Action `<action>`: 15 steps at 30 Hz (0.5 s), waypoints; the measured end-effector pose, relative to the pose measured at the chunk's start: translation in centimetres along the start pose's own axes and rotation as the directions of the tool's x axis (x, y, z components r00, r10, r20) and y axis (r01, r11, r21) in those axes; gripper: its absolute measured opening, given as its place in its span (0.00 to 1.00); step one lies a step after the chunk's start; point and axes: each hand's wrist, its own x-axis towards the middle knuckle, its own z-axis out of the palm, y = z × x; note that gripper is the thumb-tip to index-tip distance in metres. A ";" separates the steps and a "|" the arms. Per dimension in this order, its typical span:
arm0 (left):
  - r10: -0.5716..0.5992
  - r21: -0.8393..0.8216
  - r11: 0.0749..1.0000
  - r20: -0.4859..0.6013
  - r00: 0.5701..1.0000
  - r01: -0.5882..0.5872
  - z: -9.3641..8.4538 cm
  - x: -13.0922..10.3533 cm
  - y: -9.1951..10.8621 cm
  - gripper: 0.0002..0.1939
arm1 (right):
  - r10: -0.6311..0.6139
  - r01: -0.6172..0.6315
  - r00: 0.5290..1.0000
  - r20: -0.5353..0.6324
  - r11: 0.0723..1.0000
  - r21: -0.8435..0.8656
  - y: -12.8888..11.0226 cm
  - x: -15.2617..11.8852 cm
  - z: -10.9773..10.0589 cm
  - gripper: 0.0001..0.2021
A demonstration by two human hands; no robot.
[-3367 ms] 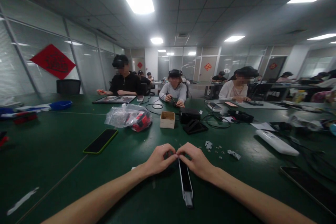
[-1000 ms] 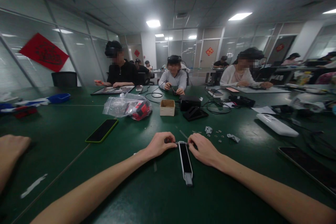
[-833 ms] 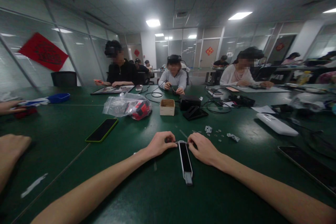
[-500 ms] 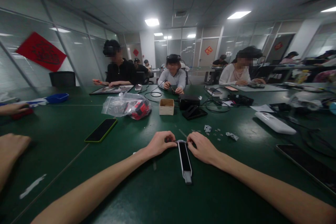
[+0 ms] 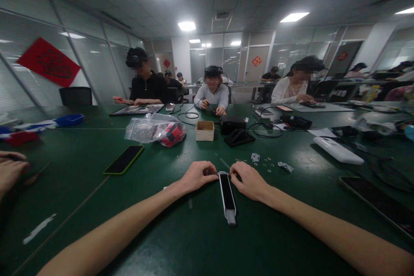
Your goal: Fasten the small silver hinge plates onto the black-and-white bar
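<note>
In the head view, a long narrow bar with a black face and a pale rim lies on the green surface, its grey end towards the wearer. The left hand is at the left of the bar's far end, thumb and forefinger drawn in narrow; the right hand is at the right of that same end, fingers curled in narrow as well. A thin dark piece shows between the left fingertips and the bar, but I cannot tell whether either hand grips it or the bar itself. Beyond the bar to the right lie two metal plates and several small rings. Well to the right of the bar are a white case and a dark flat slab. Beyond the bar, slightly left, stands a small box; beyond it, slightly right, is a black stand. Left of the bar lie a green-edged phone and, farther off, a clear bag with something red inside. Another person's hand is far left of the bar, well apart from it. Across the surface, beyond the bar, sits a person in grey.
</note>
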 end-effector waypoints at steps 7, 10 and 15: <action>0.009 -0.003 1.000 -0.002 1.000 -0.009 0.1 0.1 -0.2 0.06 | -0.052 0.050 0.998 -0.043 0.998 -0.040 0.3 0.1 0.4 0.07; 0.010 -0.005 1.000 -0.002 1.000 -0.010 0.1 0.1 -0.1 0.06 | -0.053 0.051 0.997 -0.052 0.998 -0.041 0.4 0.2 0.5 0.07; 0.007 0.007 1.000 0.004 1.000 -0.007 0.0 0.0 -0.1 0.05 | -0.033 0.030 0.999 -0.043 0.997 -0.065 0.1 0.2 0.3 0.07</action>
